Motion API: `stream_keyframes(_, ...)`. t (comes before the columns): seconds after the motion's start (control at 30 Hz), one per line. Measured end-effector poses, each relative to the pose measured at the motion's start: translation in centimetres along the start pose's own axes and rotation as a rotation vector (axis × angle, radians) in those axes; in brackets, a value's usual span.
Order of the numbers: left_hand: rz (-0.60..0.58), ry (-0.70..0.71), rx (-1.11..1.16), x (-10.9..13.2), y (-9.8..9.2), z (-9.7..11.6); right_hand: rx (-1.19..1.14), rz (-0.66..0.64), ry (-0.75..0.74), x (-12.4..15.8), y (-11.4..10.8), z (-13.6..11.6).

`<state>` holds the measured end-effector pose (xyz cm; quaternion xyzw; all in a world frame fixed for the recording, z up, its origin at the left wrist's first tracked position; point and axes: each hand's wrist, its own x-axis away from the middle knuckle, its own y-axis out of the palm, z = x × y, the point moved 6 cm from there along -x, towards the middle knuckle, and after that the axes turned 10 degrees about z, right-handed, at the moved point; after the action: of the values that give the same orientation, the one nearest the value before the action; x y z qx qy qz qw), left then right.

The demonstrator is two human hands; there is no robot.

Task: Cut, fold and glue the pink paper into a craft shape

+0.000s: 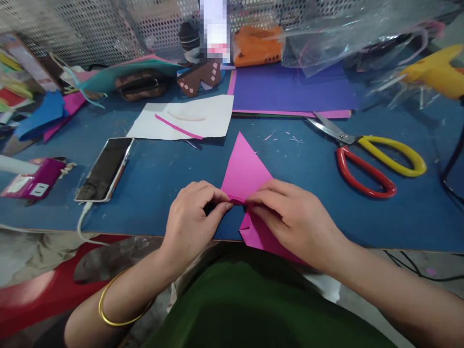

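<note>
A pink sheet of paper (244, 166) lies near the table's front edge, its pointed corner facing away from me. A narrow folded strip runs across it between my hands. My left hand (194, 212) pinches the left end of this fold between thumb and fingers. Close beside it, my right hand (290, 212) is closed on the same fold, fingertips pressed to the paper. Below the right hand, more of the pink paper hangs toward the table edge, with a small crease at its left corner. The right palm hides part of the sheet.
Scissors with red and yellow handles (366, 159) lie open on the right, below a yellow glue gun (435, 72). A phone (105, 169) on a cable rests at left. White paper (213, 116) with a pink strip and purple sheets (290, 89) lie behind.
</note>
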<state>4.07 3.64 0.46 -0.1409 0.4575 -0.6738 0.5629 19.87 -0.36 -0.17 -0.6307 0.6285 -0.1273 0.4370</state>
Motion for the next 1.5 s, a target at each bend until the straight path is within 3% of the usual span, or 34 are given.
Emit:
stream_keyframes(0.07,0.007,0.013,0.008,0.1,-0.1,-0.1,-0.033,-0.032,0.087,-0.8,0.3,0.1)
stream_keyframes(0.23,0.05,0.092,0.014,0.2,-0.7,-0.1,-0.009,-0.102,0.107,-2.2,1.2,-0.2)
stream_keyframes(0.6,0.188,0.303,-0.004,1.4,-1.2,0.5,0.034,-0.067,-0.029,-1.9,1.2,-0.3)
stream_keyframes(0.9,0.152,0.22,0.03,0.7,-0.8,0.2,-0.041,-0.003,-0.018,-1.7,1.3,0.2)
stream_keyframes(1.23,0.046,0.069,0.055,-0.1,-0.7,-0.2,0.032,-0.031,-0.038,-1.8,1.4,-0.1)
stream_keyframes(1.5,0.025,0.064,0.038,-0.5,-0.5,-0.2,0.122,-0.082,0.041,-2.3,1.8,-0.1)
